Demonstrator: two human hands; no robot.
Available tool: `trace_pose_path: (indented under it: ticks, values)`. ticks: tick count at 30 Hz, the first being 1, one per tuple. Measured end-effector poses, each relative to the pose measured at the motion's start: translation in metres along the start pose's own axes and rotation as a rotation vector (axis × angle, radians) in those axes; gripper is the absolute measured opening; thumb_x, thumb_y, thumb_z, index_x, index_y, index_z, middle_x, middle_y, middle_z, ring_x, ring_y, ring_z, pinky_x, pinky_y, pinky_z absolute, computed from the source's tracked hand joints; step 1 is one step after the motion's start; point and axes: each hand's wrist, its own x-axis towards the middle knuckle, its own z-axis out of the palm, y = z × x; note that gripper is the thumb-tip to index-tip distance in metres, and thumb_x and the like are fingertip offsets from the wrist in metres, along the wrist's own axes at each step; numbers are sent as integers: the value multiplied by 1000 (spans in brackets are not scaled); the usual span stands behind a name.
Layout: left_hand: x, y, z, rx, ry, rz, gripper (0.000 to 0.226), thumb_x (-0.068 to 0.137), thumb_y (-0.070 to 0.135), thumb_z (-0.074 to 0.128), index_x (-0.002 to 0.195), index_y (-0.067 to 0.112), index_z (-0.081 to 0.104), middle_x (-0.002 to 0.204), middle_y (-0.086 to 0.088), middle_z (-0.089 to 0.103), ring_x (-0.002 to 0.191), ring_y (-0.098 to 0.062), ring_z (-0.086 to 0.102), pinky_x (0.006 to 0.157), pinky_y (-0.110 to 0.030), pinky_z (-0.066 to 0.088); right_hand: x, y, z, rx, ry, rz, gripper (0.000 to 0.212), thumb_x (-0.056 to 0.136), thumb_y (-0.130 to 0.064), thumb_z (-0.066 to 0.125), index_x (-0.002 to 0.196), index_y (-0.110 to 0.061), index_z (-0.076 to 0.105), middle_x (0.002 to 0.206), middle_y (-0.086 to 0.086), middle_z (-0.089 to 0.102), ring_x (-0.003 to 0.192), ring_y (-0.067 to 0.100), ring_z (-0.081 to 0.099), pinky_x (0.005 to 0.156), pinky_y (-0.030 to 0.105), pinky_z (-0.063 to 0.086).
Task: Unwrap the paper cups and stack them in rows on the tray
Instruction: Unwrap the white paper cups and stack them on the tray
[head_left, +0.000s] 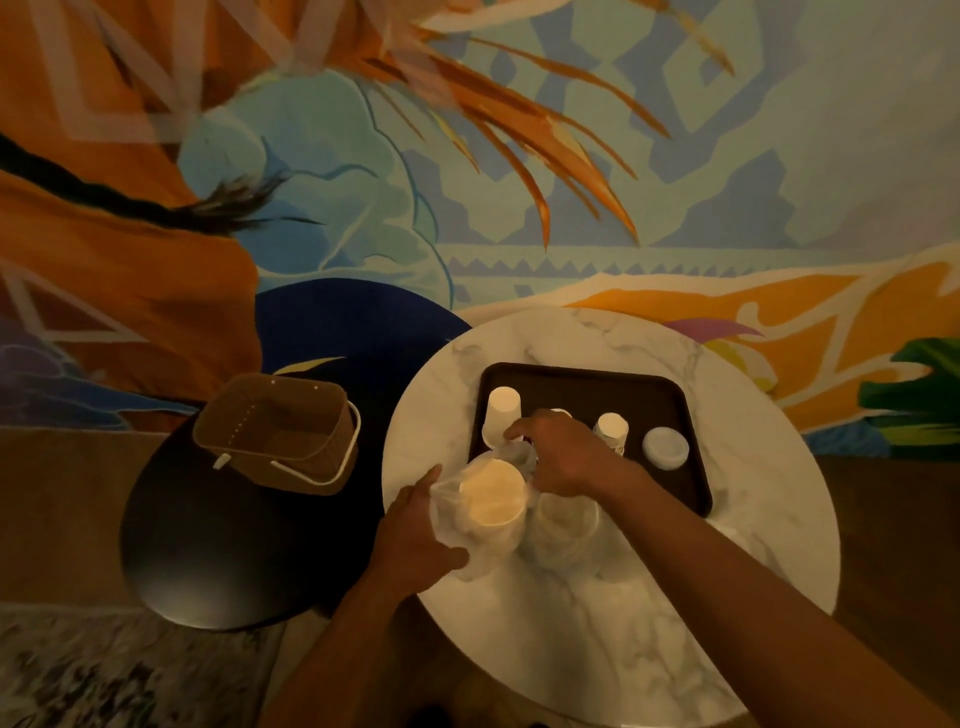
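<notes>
While the left hand (415, 525) clamps round the near side of the clear-plastic-wrapped stack of white paper cups (491, 506), the right hand (563, 460) seems to pinch the loose plastic wrap (519, 454) at the stack's far edge. The two hands are close together, one on each side of the stack, which stands on the round white marble bench (623, 623) just short of the dark brown rectangular tray (696, 467).

A sharp tug is the main risk. If the film tears suddenly, the right hand would likely jerk forward into the upturned white paper cups (503, 415) just beyond its knuckles on the tray and topple them. A slack left grip could let the stack slide out and roll off the bench, while a hard one could crush the thin rims (paper gives easily). I cannot tell whether the crumpled clear sleeve (566, 525) under the right wrist holds cups, but it could snag.
</notes>
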Motion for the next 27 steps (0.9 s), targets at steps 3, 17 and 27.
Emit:
trace_pose_path:
  ticks: [3,17,27]
  values:
    - [1,9,-12,108,-69,195,122,67,64,83,159,33,10,158,8,33,145,-14,35,120,-34,32,-15,-8,-11,36,-104,14,88,73,-12,89,147,-35,47,146,-2,50,133,23,50,103,34,47]
    - [18,-8,-3,100,-42,224,45,85,44,76,125,29,59,111,6,71,100,-16,68,90,-29,54,-38,-28,25,223,-24,122,88,81,-57,77,153,-33,34,149,-5,50,131,20,53,106,39,47]
    - [26,-16,12,206,-150,178,44,85,38,72,123,21,57,114,-3,71,104,-25,67,93,-37,54,-37,-55,21,219,116,84,65,85,-33,81,144,-27,53,142,-2,56,129,18,54,104,32,49]
